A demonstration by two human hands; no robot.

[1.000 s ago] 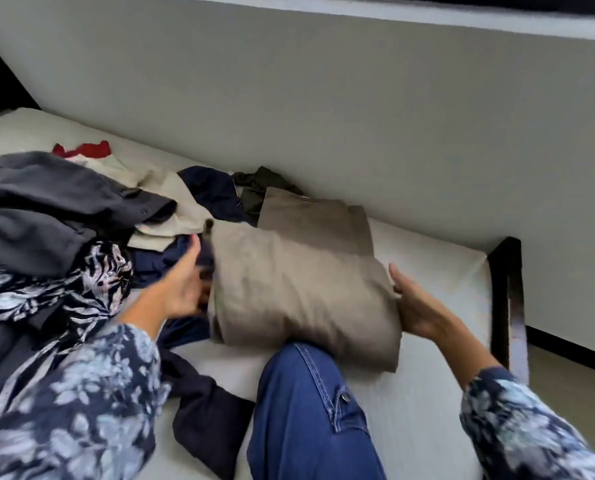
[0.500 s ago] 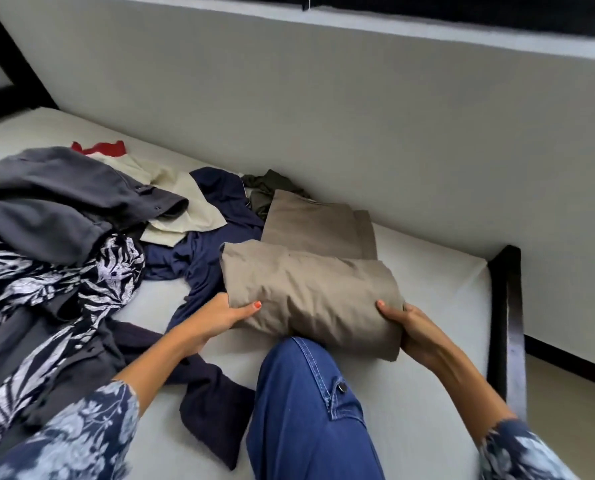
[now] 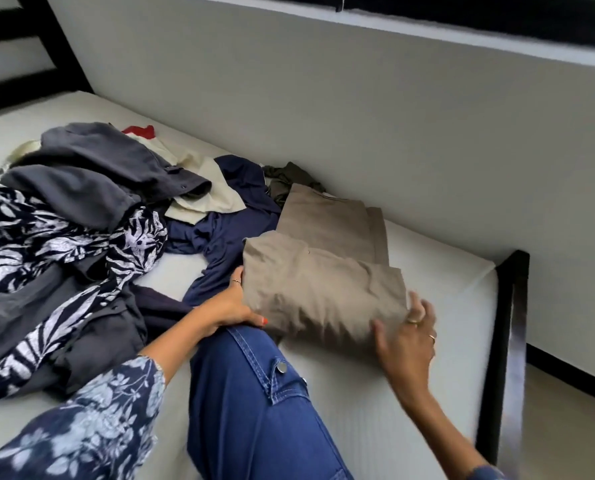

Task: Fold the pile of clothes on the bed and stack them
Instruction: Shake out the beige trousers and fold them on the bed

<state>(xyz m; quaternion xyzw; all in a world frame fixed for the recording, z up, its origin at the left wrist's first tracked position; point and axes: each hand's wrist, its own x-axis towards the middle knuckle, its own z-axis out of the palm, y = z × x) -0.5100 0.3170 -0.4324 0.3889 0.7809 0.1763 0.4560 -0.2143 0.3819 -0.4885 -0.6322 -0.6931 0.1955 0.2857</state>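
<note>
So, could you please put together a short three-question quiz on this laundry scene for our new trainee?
1. True or false: the folded tan garment lies between the left hand and the right hand.
2. Multiple choice: what lies directly beyond it, toward the wall? A) a red towel B) a second tan folded piece C) a pillow
3. Fill in: the unfolded pile, topped by a grey shirt, lies on the person's ____ side.

Key: 1 true; 2 B; 3 left.
</note>
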